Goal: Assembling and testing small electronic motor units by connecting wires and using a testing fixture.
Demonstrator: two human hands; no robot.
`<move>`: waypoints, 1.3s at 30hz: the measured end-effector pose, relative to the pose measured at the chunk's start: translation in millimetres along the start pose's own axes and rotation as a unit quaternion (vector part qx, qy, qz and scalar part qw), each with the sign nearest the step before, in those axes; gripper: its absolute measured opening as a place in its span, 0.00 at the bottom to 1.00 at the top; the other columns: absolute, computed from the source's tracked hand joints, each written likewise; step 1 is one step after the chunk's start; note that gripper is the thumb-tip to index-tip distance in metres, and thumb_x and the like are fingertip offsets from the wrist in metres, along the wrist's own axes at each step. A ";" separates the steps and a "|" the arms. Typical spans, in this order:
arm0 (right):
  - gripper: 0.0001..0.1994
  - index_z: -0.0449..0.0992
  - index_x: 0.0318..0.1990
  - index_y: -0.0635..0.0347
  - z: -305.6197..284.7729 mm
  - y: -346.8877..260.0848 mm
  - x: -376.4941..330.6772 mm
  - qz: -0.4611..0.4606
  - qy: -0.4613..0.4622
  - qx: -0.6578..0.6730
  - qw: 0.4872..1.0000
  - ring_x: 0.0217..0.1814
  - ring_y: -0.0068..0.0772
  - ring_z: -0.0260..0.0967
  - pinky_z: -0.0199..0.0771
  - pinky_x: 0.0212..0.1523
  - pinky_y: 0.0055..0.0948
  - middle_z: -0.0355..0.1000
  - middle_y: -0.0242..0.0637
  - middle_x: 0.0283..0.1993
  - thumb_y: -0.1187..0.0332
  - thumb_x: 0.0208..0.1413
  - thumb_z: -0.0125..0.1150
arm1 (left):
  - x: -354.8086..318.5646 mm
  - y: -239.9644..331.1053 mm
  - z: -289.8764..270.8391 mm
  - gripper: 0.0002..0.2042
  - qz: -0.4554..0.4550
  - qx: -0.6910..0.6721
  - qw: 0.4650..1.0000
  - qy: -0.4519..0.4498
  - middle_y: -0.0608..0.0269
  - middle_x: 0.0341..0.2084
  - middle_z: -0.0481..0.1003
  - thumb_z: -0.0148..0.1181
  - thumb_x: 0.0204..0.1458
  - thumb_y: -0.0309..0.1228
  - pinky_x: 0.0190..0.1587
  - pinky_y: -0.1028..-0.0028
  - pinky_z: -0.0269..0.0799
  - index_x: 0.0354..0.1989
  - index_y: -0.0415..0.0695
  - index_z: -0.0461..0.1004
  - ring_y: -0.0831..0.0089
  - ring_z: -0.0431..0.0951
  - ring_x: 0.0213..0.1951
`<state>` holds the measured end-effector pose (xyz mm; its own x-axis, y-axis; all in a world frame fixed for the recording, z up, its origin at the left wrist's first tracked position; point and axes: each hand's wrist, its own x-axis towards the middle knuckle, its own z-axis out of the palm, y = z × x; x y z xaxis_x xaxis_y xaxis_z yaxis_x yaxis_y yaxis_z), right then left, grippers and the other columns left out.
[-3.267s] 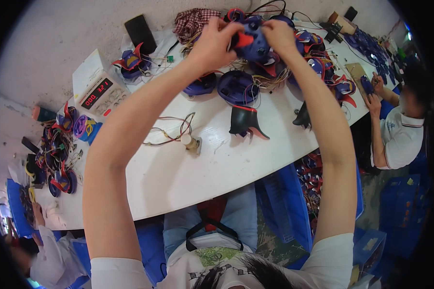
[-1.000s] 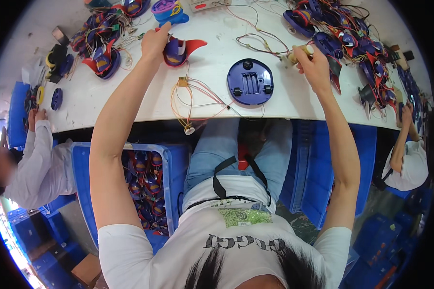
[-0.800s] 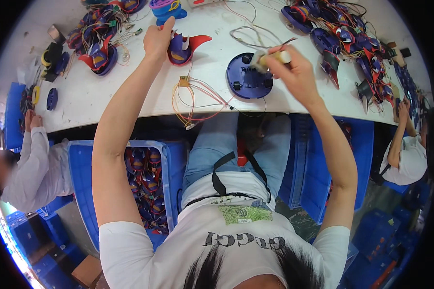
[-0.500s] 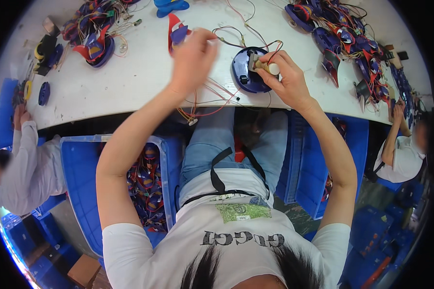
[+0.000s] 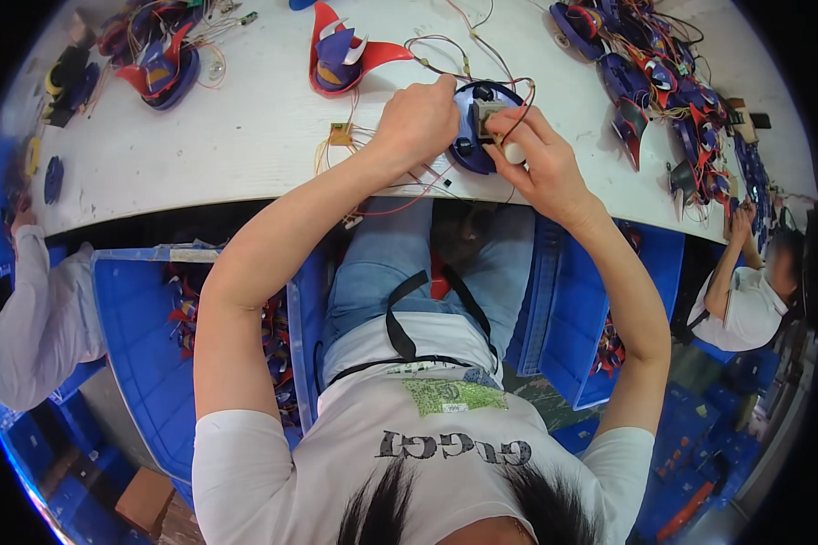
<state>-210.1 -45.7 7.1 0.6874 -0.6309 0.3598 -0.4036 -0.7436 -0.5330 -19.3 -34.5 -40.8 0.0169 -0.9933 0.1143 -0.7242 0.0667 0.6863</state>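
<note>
A dark purple round shell (image 5: 468, 156) lies near the table's front edge, its hollow inner side up, with wires beside it. My left hand (image 5: 418, 123) is closed at its left rim, fingertips against the edge. From the right, my right hand (image 5: 545, 163) pinches a small part with a white round end (image 5: 513, 153) over a grey block (image 5: 487, 118) inside the shell. What its fingertips touch is partly hidden. Left of the shell stands a red and purple winged figure (image 5: 338, 62), with a small tan circuit board (image 5: 341, 134) and thin wires below it.
Piles of similar wired figures lie at the far left (image 5: 161, 68) and along the right (image 5: 659, 77). Blue bins flank my legs, the left one (image 5: 141, 331) and the right one (image 5: 568, 322). A person (image 5: 745, 291) works at the right, another (image 5: 41, 309) at the left.
My left hand has moved right, from over the winged figure to the shell's rim, uncovering the figure and circuit board. My right hand stays at the shell. The view has shifted slightly.
</note>
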 end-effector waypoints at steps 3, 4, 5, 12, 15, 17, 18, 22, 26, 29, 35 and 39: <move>0.11 0.73 0.42 0.63 -1.1 -1.9 3.0 -0.029 -0.029 -0.028 0.999 0.38 0.30 0.66 0.66 0.38 0.22 0.69 0.35 0.42 0.74 0.50 0.62 | 0.4 -1.2 1.9 0.09 -0.003 -0.017 1.000 0.011 0.38 0.22 0.75 0.48 0.49 0.29 0.31 0.52 0.69 0.31 0.33 0.69 0.38 0.74 0.26; 0.11 0.73 0.42 0.63 -2.4 -0.2 6.5 -0.018 -0.031 -0.027 0.999 0.38 0.30 0.66 0.66 0.38 0.22 0.69 0.35 0.42 0.74 0.50 0.62 | 0.9 -2.2 2.5 0.09 -0.004 -0.016 1.000 0.014 0.38 0.22 0.75 0.48 0.49 0.29 0.31 0.52 0.69 0.31 0.33 0.69 0.38 0.74 0.26; 0.11 0.73 0.42 0.63 -4.1 2.9 11.4 0.009 -0.055 -0.011 0.998 0.37 0.29 0.65 0.66 0.37 0.22 0.68 0.35 0.42 0.74 0.51 0.62 | 1.5 -3.1 3.4 0.10 0.000 -0.021 1.000 0.022 0.38 0.22 0.75 0.48 0.49 0.29 0.31 0.52 0.69 0.31 0.33 0.69 0.38 0.74 0.26; 0.11 0.72 0.43 0.63 -8.9 11.0 26.7 0.123 -0.138 0.057 0.981 0.32 0.24 0.60 0.61 0.32 0.20 0.65 0.34 0.41 0.70 0.53 0.60 | 2.7 -0.8 -0.9 0.12 0.017 -0.039 0.999 0.008 0.39 0.23 0.75 0.50 0.51 0.32 0.32 0.54 0.70 0.33 0.33 0.71 0.40 0.74 0.26; 0.11 0.72 0.43 0.63 -7.0 4.9 27.1 0.118 -0.105 0.065 0.985 0.32 0.23 0.59 0.60 0.32 0.20 0.65 0.34 0.41 0.70 0.53 0.59 | -12.8 -4.1 -25.1 0.12 0.090 -0.062 0.992 0.068 0.53 0.26 0.77 0.53 0.55 0.34 0.30 0.68 0.69 0.40 0.38 0.74 0.60 0.75 0.25; 0.11 0.72 0.44 0.63 -7.8 -3.9 20.4 0.116 -0.040 0.069 0.990 0.31 0.23 0.59 0.60 0.32 0.20 0.65 0.34 0.41 0.71 0.53 0.59 | -34.2 -17.8 -52.1 0.13 0.084 -0.045 0.987 0.132 0.53 0.29 0.77 0.54 0.54 0.35 0.33 0.68 0.70 0.40 0.38 0.75 0.58 0.75 0.29; 0.12 0.72 0.44 0.63 -7.7 -9.0 16.1 0.145 -0.015 0.066 0.987 0.31 0.23 0.58 0.61 0.32 0.20 0.64 0.34 0.41 0.72 0.53 0.59 | -43.3 -27.7 -66.7 0.13 0.093 -0.037 0.974 0.203 0.53 0.32 0.76 0.55 0.53 0.35 0.35 0.67 0.70 0.40 0.38 0.75 0.57 0.75 0.33; 0.14 0.71 0.47 0.64 -20.8 -41.3 -40.5 -0.031 0.079 0.034 0.996 0.30 0.27 0.59 0.64 0.33 0.22 0.66 0.36 0.36 0.76 0.52 0.58 | -73.9 -63.6 -92.8 0.10 0.001 0.051 0.992 0.113 0.56 0.32 0.74 0.58 0.51 0.33 0.35 0.71 0.69 0.37 0.38 0.76 0.62 0.72 0.30; 0.19 0.70 0.49 0.65 38.7 -70.5 -94.6 -0.043 -0.098 0.110 0.988 0.29 0.30 0.63 0.66 0.29 0.24 0.66 0.36 0.35 0.70 0.50 0.65 | -79.2 -71.6 -80.9 0.10 0.024 0.056 0.994 0.090 0.54 0.29 0.73 0.58 0.51 0.33 0.34 0.71 0.69 0.33 0.37 0.76 0.63 0.71 0.28; 0.22 0.68 0.53 0.64 91.8 -61.1 -97.5 0.191 -0.147 0.222 0.945 0.30 0.26 0.63 0.65 0.30 0.23 0.64 0.38 0.44 0.66 0.52 0.65 | -75.7 -65.9 -72.6 0.11 0.061 0.056 0.991 0.101 0.54 0.28 0.73 0.58 0.50 0.34 0.33 0.71 0.69 0.32 0.36 0.76 0.63 0.71 0.27; 0.23 0.69 0.54 0.64 159.7 -56.1 -63.4 0.232 -0.122 0.326 0.908 0.27 0.21 0.62 0.62 0.28 0.19 0.67 0.34 0.36 0.64 0.53 0.64 | -72.3 -62.4 -74.4 0.11 -0.060 -0.031 0.996 0.052 0.55 0.26 0.73 0.59 0.49 0.33 0.31 0.70 0.68 0.27 0.35 0.76 0.66 0.70 0.26; 0.20 0.71 0.51 0.64 176.4 -58.5 -55.7 0.260 -0.153 0.360 0.883 0.24 0.19 0.60 0.61 0.27 0.17 0.69 0.31 0.29 0.65 0.53 0.64 | -72.5 -61.1 -71.4 0.11 -0.084 -0.032 0.994 0.060 0.56 0.26 0.73 0.59 0.48 0.33 0.30 0.71 0.67 0.26 0.35 0.75 0.66 0.70 0.25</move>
<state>-118.2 72.0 -116.8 0.6979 -0.6742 -0.2415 -0.2993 0.0318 -0.9536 72.9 40.1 -39.7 0.2199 -0.9725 0.0766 -0.6594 -0.0903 0.7464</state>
